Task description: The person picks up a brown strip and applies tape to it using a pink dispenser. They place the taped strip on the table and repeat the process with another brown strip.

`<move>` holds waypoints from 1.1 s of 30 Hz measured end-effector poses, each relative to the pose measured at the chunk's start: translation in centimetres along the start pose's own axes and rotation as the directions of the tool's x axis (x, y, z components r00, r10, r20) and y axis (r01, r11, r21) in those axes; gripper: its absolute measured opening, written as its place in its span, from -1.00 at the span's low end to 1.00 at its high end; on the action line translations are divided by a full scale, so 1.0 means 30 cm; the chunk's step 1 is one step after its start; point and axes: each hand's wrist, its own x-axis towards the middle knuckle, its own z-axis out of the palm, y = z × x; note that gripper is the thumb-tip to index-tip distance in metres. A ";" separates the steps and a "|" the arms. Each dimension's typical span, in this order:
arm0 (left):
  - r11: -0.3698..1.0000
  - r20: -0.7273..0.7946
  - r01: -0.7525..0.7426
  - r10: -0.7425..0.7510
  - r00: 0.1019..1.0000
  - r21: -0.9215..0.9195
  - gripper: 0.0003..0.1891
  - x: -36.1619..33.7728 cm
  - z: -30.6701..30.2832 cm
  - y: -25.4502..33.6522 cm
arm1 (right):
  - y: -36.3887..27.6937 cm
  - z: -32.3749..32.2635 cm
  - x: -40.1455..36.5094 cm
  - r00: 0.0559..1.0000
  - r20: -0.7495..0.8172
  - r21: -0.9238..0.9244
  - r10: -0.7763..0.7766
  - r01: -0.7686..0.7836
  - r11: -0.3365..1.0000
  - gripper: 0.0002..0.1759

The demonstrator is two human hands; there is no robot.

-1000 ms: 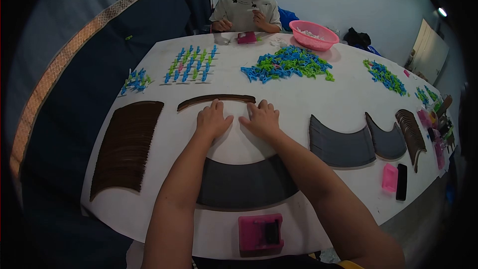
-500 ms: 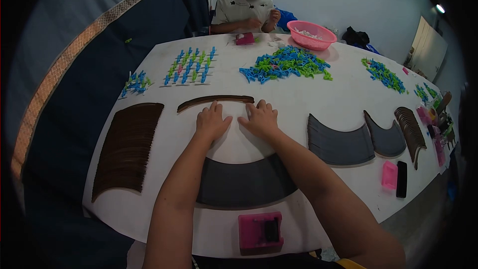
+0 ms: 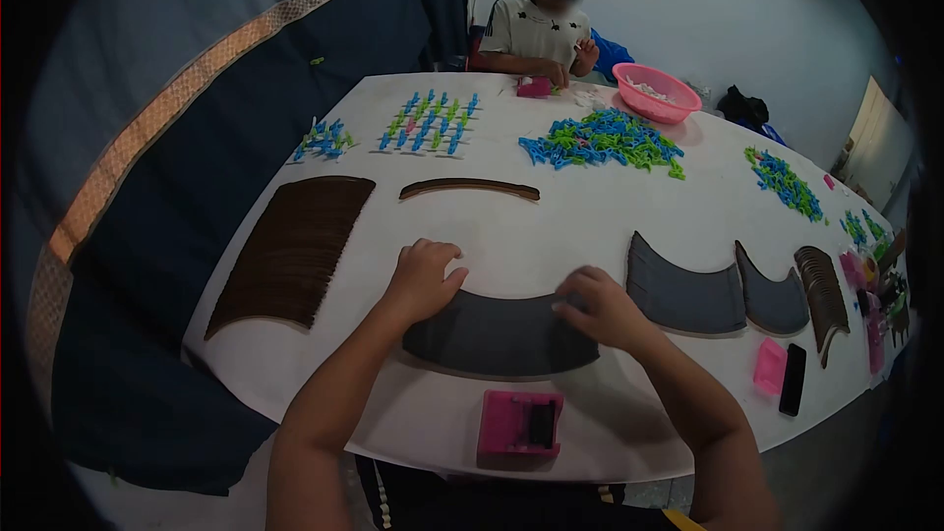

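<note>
My left hand (image 3: 427, 278) is at the upper left corner of the dark grey curved stack (image 3: 501, 336), its fingers apart and nothing in them. Over the right part of that stack hovers my right hand (image 3: 595, 307), open, with slightly bent fingers. Beyond both hands lies a narrow brown curved strip (image 3: 470, 186), touched by neither. A pink box with a black piece in it (image 3: 497, 423) sits on the near side of the grey stack.
On the left is a brown curved stack (image 3: 295, 246). Grey stacks (image 3: 683, 285) and a ribbed brown one (image 3: 821, 290) lie right. Blue and green clips (image 3: 605, 141) are heaped farther back, near a pink basin (image 3: 657, 103). A person (image 3: 541, 29) sits across the white table (image 3: 580, 211).
Both hands have left the brown strip and come back toward the near grey stack. The strip stays on the table. The camera view has shifted.
</note>
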 end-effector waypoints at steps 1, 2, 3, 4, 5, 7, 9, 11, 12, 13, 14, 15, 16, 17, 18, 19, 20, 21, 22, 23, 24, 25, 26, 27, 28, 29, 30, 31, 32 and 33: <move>1.000 -0.029 -0.011 0.010 1.000 -0.028 -0.69 -0.052 -0.021 0.026 | -0.013 0.005 -0.084 1.000 0.007 -0.039 -0.009 0.009 0.999 -0.76; 0.998 -0.061 -0.024 0.021 0.998 -0.055 -0.74 -0.096 -0.035 0.047 | -0.021 0.012 -0.152 1.000 0.012 -0.080 -0.019 0.020 0.997 -0.78; 0.998 -0.068 -0.017 0.014 0.998 -0.053 -0.74 -0.139 -0.038 0.062 | -0.024 0.027 -0.205 0.999 0.018 -0.080 -0.028 0.030 0.996 -0.78; 0.996 -0.084 -0.012 0.005 0.996 -0.089 -0.76 -0.182 -0.040 0.078 | -0.026 0.043 -0.254 0.995 0.005 -0.171 -0.096 0.096 0.981 -0.79; 0.992 -0.102 -0.011 -0.002 0.995 -0.124 -0.79 -0.220 -0.042 0.096 | -0.028 0.052 -0.281 0.986 -0.004 -0.263 -0.165 0.158 0.952 -0.79; 0.993 -0.118 -0.014 -0.001 0.993 -0.119 -0.81 -0.287 -0.052 0.139 | -0.029 0.073 -0.301 0.976 -0.033 -0.317 -0.217 0.196 0.928 -0.80; 0.993 -0.128 -0.018 0.003 0.992 -0.118 -0.82 -0.335 -0.061 0.177 | -0.037 0.092 -0.320 0.963 -0.060 -0.371 -0.262 0.222 0.902 -0.80; 0.988 -0.173 -0.058 0.033 0.984 -0.141 -0.84 -0.380 -0.068 0.205 | -0.047 0.097 -0.323 0.947 -0.091 -0.407 -0.308 0.246 0.880 -0.81; 0.988 -0.168 -0.060 0.035 0.985 -0.144 -0.84 -0.400 -0.077 0.218 | -0.043 0.099 -0.330 0.949 -0.092 -0.407 -0.301 0.240 0.881 -0.81; 0.988 -0.171 -0.045 0.019 0.985 -0.148 -0.85 -0.418 -0.088 0.232 | -0.034 0.100 -0.338 0.941 -0.062 -0.447 -0.334 0.273 0.852 -0.82; 0.988 -0.174 -0.029 0.002 0.985 -0.153 -0.85 -0.437 -0.095 0.242 | -0.026 0.102 -0.346 0.931 -0.028 -0.485 -0.364 0.305 0.820 -0.84; 0.987 -0.171 -0.031 0.003 0.985 -0.159 -0.85 -0.453 -0.101 0.245 | -0.023 0.103 -0.352 0.933 -0.027 -0.487 -0.358 0.301 0.820 -0.84; 0.987 -0.180 -0.030 0.001 0.984 -0.159 -0.86 -0.467 -0.106 0.245 | -0.022 0.104 -0.355 0.928 -0.045 -0.485 -0.371 0.304 0.820 -0.85; 0.987 -0.189 -0.028 -0.003 0.982 -0.159 -0.87 -0.480 -0.109 0.250 | -0.020 0.106 -0.359 0.922 -0.061 -0.482 -0.383 0.308 0.820 -0.87; 0.986 -0.186 -0.025 -0.007 0.982 -0.165 -0.87 -0.492 -0.116 0.262 | -0.020 0.106 -0.365 0.924 -0.056 -0.482 -0.378 0.307 0.821 -0.87; 0.987 -0.201 -0.047 0.016 0.979 -0.154 -0.87 -0.498 -0.129 0.274 | -0.019 0.104 -0.365 0.926 -0.057 -0.475 -0.373 0.303 0.826 -0.87; 0.988 -0.216 -0.070 0.038 0.976 -0.141 -0.87 -0.501 -0.143 0.285 | -0.017 0.104 -0.362 0.928 -0.059 -0.468 -0.368 0.300 0.831 -0.88; 0.987 -0.214 -0.066 0.034 0.976 -0.144 -0.87 -0.504 -0.152 0.293 | -0.012 0.107 -0.360 0.929 -0.055 -0.467 -0.366 0.300 0.832 -0.88; 0.988 -0.208 -0.058 0.028 0.978 -0.141 -0.87 -0.510 -0.158 0.302 | -0.008 0.114 -0.361 0.930 -0.075 -0.464 -0.359 0.286 0.839 -0.89; 0.989 -0.200 -0.048 0.020 0.980 -0.139 -0.87 -0.515 -0.163 0.311 | -0.004 0.117 -0.365 0.932 -0.095 -0.460 -0.349 0.270 0.846 -0.89; 0.988 -0.191 -0.039 0.011 0.982 -0.147 -0.87 -0.521 -0.170 0.324 | -0.014 0.114 -0.367 0.936 -0.086 -0.454 -0.340 0.267 0.850 -0.89; 0.990 -0.181 -0.035 0.009 0.983 -0.140 -0.87 -0.523 -0.178 0.337 | -0.029 0.107 -0.363 0.946 -0.103 -0.451 -0.308 0.231 0.862 -0.87; 0.991 -0.175 -0.033 0.010 0.985 -0.132 -0.87 -0.519 -0.183 0.348 | -0.044 0.097 -0.354 0.954 -0.120 -0.449 -0.276 0.196 0.872 -0.86; 0.990 -0.169 -0.027 0.004 0.986 -0.139 -0.87 -0.514 -0.182 0.356 | -0.058 0.085 -0.346 0.956 -0.113 -0.447 -0.270 0.193 0.873 -0.86; 0.988 -0.181 -0.070 0.044 0.983 -0.137 -0.86 -0.508 -0.178 0.366 | -0.072 0.071 -0.337 0.960 -0.099 -0.466 -0.261 0.187 0.865 -0.85; 0.985 -0.194 -0.111 0.084 0.977 -0.134 -0.85 -0.500 -0.173 0.377 | -0.090 0.056 -0.327 0.963 -0.084 -0.486 -0.254 0.183 0.855 -0.84; 0.985 -0.192 -0.104 0.076 0.979 -0.139 -0.85 -0.487 -0.166 0.396 | -0.121 0.041 -0.314 0.965 -0.076 -0.483 -0.251 0.185 0.856 -0.84; 0.978 -0.215 -0.165 0.134 0.967 -0.129 -0.84 -0.470 -0.157 0.420 | -0.163 0.025 -0.300 0.963 -0.066 -0.417 -0.261 0.211 0.884 -0.83; 0.968 -0.239 -0.224 0.191 0.952 -0.117 -0.82 -0.454 -0.149 0.444 | -0.210 0.009 -0.288 0.961 -0.056 -0.349 -0.271 0.235 0.907 -0.83; 0.969 -0.237 -0.215 0.181 0.954 -0.123 -0.82 -0.439 -0.147 0.471 | -0.270 -0.009 -0.279 0.962 -0.046 -0.345 -0.268 0.236 0.908 -0.83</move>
